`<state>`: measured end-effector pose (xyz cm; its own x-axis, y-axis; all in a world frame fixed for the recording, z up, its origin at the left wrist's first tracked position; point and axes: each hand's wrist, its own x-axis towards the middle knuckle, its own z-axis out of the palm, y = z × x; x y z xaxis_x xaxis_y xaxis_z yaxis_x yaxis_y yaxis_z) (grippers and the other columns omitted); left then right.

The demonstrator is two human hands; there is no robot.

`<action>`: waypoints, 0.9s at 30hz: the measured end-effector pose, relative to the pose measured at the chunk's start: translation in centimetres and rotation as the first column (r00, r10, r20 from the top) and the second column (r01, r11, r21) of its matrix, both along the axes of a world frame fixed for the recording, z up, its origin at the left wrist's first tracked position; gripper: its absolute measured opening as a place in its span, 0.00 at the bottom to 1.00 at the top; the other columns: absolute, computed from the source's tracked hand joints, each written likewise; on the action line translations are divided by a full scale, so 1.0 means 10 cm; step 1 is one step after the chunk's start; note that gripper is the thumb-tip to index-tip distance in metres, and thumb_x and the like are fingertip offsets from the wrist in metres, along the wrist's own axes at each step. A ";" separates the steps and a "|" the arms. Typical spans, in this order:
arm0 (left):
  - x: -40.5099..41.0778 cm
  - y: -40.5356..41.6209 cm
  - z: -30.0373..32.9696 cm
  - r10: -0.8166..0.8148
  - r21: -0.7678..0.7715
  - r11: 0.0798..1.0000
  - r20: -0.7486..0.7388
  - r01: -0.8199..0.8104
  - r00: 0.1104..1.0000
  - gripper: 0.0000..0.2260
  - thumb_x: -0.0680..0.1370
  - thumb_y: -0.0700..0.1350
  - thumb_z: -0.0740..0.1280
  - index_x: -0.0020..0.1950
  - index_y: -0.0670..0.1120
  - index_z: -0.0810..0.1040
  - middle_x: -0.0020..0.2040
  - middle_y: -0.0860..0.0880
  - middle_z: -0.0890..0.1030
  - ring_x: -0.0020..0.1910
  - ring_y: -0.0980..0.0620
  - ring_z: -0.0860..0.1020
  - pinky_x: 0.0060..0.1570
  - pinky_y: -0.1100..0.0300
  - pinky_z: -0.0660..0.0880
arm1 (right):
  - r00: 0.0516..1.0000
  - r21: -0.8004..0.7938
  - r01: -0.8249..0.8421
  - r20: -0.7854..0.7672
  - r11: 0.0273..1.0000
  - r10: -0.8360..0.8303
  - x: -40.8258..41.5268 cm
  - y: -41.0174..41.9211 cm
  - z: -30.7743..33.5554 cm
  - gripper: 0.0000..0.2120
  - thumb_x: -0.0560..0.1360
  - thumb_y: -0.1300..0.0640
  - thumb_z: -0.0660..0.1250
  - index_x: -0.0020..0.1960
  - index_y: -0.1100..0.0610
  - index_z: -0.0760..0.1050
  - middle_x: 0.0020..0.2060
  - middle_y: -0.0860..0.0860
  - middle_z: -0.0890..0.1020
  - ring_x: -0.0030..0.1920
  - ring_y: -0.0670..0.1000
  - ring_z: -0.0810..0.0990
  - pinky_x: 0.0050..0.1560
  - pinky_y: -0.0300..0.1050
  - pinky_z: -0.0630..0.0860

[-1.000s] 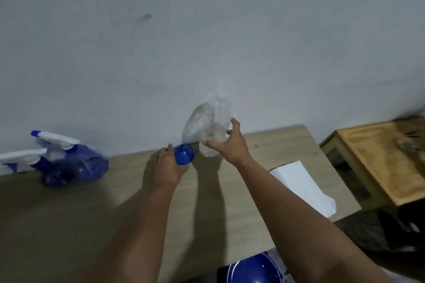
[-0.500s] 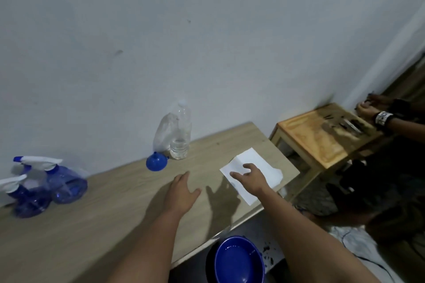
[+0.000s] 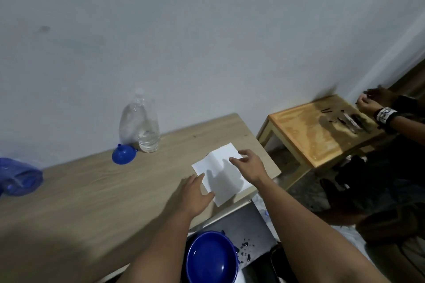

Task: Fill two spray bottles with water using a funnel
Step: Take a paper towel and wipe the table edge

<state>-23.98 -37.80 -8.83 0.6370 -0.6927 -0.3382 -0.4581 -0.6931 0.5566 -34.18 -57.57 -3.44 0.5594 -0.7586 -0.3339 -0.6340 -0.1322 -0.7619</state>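
A clear water bottle (image 3: 147, 128) with a little water stands by the wall on the wooden table (image 3: 92, 195). A blue funnel (image 3: 123, 156) lies mouth-down just left of it. Part of a blue spray bottle (image 3: 19, 178) shows at the far left edge. A white sheet of paper (image 3: 226, 181) lies near the table's right end. My left hand (image 3: 195, 193) rests flat on the table, fingers touching the paper's left edge. My right hand (image 3: 249, 163) hovers over the paper with fingers spread, holding nothing.
A blue bowl (image 3: 210, 258) sits below the table's front edge. A low wooden side table (image 3: 308, 131) with small dark items stands to the right, where another person's hands (image 3: 372, 102) work. The wall runs behind the table.
The view swung right. Both hands let go of the water bottle and funnel and moved right to the white paper; the left hand now touches its edge.
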 end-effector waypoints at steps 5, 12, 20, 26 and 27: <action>-0.26 -0.35 -0.22 0.080 0.108 0.992 -0.089 -0.071 0.993 0.38 0.74 0.71 0.59 0.81 0.65 0.51 0.84 0.49 0.41 0.82 0.43 0.36 0.80 0.42 0.44 | 0.996 0.016 -0.083 -0.013 0.996 0.084 -0.03 -0.40 -0.11 0.27 0.77 0.42 0.75 0.71 0.52 0.75 0.58 0.54 0.83 0.57 0.52 0.82 0.64 0.52 0.79; -0.44 -0.57 -0.34 0.132 0.217 0.970 -0.079 -0.112 0.988 0.40 0.75 0.69 0.58 0.82 0.63 0.43 0.80 0.49 0.27 0.76 0.42 0.23 0.75 0.39 0.28 | 0.981 0.027 -0.188 -0.040 0.982 0.189 -0.03 -0.69 -0.23 0.25 0.78 0.44 0.75 0.70 0.53 0.76 0.55 0.52 0.83 0.55 0.52 0.81 0.62 0.49 0.78; -0.47 -0.61 -0.32 0.176 0.191 0.967 -0.027 -0.168 0.984 0.41 0.77 0.65 0.56 0.84 0.52 0.43 0.83 0.54 0.36 0.80 0.44 0.29 0.76 0.38 0.30 | 0.965 0.060 -0.258 -0.042 0.964 0.260 -0.02 -0.71 -0.27 0.22 0.78 0.45 0.74 0.68 0.53 0.77 0.56 0.52 0.83 0.54 0.51 0.80 0.59 0.48 0.78; -0.45 -0.53 -0.21 0.331 -0.060 0.943 0.065 -0.328 0.941 0.28 0.80 0.61 0.59 0.80 0.53 0.66 0.80 0.56 0.64 0.78 0.51 0.65 0.76 0.50 0.65 | 0.962 0.064 -0.273 -0.010 0.960 0.274 -0.05 -0.68 -0.23 0.20 0.78 0.44 0.74 0.66 0.52 0.78 0.54 0.51 0.84 0.52 0.50 0.81 0.58 0.47 0.78; -0.45 -0.52 -0.15 0.348 -0.090 0.935 0.063 -0.342 0.935 0.26 0.81 0.61 0.60 0.78 0.53 0.69 0.78 0.56 0.68 0.75 0.51 0.70 0.73 0.53 0.68 | 0.962 0.066 -0.273 -0.005 0.960 0.274 -0.06 -0.68 -0.22 0.19 0.78 0.45 0.74 0.65 0.53 0.79 0.53 0.51 0.84 0.50 0.49 0.81 0.57 0.47 0.78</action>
